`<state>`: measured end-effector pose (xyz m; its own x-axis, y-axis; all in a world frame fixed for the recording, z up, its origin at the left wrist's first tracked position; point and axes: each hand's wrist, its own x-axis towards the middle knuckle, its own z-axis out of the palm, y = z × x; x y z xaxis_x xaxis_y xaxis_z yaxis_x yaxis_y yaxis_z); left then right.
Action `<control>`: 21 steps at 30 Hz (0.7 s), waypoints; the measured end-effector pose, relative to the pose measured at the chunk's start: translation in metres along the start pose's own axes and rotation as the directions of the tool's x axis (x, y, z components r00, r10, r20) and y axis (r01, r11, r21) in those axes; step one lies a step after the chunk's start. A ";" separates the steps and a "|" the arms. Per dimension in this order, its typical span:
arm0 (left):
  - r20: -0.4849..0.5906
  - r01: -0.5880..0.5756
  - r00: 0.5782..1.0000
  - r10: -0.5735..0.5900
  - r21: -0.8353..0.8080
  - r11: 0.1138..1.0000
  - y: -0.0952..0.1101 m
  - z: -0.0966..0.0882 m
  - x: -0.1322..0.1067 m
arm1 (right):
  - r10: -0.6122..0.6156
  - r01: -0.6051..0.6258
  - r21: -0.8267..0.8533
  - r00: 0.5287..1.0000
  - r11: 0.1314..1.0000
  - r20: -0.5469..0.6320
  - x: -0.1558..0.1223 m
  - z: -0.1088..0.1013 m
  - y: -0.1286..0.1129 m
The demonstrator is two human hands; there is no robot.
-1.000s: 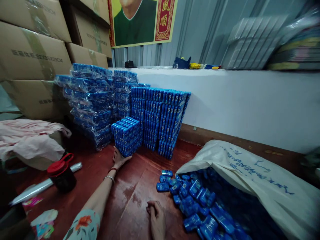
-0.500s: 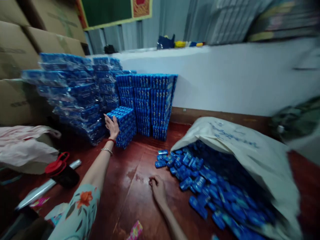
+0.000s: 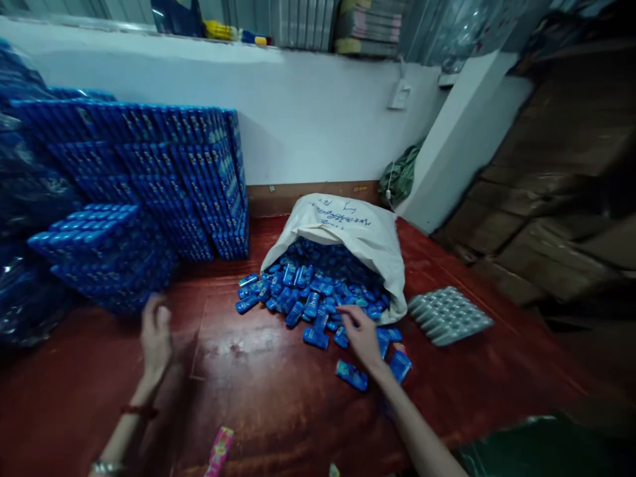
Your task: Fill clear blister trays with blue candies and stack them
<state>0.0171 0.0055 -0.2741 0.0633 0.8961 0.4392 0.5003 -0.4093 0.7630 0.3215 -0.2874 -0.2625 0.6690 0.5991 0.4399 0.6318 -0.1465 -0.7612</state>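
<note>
Blue packets [image 3: 308,298] spill from a white sack [image 3: 348,228] onto the red floor, centre. The right hand [image 3: 362,338] rests on the near edge of the pile, fingers loosely spread. The left hand [image 3: 156,334], blurred, hovers open near a stacked blue block [image 3: 99,255]; a careless nudge could topple it.

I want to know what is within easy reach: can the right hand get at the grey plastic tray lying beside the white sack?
Probably yes. The right hand rests on loose blue packets at the white sack; the grey plastic tray lies just to its right on bare red floor, nothing between.
</note>
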 end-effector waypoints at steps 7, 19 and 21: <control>0.797 -0.326 0.546 0.258 -0.081 0.942 0.005 0.040 -0.146 | 0.100 -0.450 -0.663 0.863 0.599 -0.496 0.004 -0.145 0.099; 0.826 -0.278 0.429 0.365 -0.264 0.924 0.082 0.050 -0.184 | 0.229 -0.233 -0.723 0.968 0.651 -0.105 -0.027 -0.177 0.139; 0.840 -0.256 0.396 0.370 -0.286 0.923 0.090 0.054 -0.195 | 0.274 -0.216 -0.677 0.962 0.704 -0.022 -0.024 -0.185 0.136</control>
<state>0.0969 -0.1965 -0.3167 0.9359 0.3476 0.0576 0.1990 -0.6564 0.7277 0.4632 -0.4673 -0.2884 0.8250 0.5183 0.2254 0.5650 -0.7655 -0.3079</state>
